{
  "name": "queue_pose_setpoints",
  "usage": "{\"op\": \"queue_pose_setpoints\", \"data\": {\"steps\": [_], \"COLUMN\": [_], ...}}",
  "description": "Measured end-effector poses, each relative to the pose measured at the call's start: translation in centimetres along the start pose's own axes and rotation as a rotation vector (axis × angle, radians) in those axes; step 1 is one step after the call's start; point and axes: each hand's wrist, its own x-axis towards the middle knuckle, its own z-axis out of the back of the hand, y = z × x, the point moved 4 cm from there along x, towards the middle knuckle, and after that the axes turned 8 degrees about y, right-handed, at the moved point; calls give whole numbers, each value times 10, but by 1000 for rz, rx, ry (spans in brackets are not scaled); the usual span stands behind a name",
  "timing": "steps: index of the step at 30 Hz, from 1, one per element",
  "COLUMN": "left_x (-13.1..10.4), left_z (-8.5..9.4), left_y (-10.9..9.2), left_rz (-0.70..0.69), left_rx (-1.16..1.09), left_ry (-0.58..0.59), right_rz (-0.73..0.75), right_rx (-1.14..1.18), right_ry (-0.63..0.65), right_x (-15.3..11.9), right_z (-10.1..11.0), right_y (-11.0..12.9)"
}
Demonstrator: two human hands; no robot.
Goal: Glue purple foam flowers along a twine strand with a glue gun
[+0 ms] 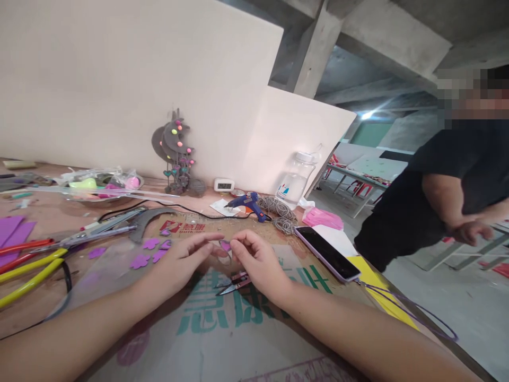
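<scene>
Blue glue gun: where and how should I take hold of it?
Probably best by the handle, right hand coming from the near side: the handle slants that way, while the nozzle points left and grey coils crowd the right.

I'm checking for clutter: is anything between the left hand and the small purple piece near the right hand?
Nothing visible stands between the left hand and the small purple piece near the right hand. The snips lie on the cardboard, outside that gap.

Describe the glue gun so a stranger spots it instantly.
Start at the large pale panel behind the table. Before it sits a white clock; just right and nearer lies the glue gun, blue with orange bits, unlike the grey cord beside it.
</scene>
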Motion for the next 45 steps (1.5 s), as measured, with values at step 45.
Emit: {"op": "queue_pose_setpoints", "data": {"steps": [45], "left_x": [-4], "left_z": [-4], "left_y": [2], "left_rz": [39], "left_rx": [-40], "left_ry": [69], "right_rz": [-18], "right_rx": [-60], "right_ry": [-10], "right_x": [1], "right_z": [-1], "right_y": [-1]}}
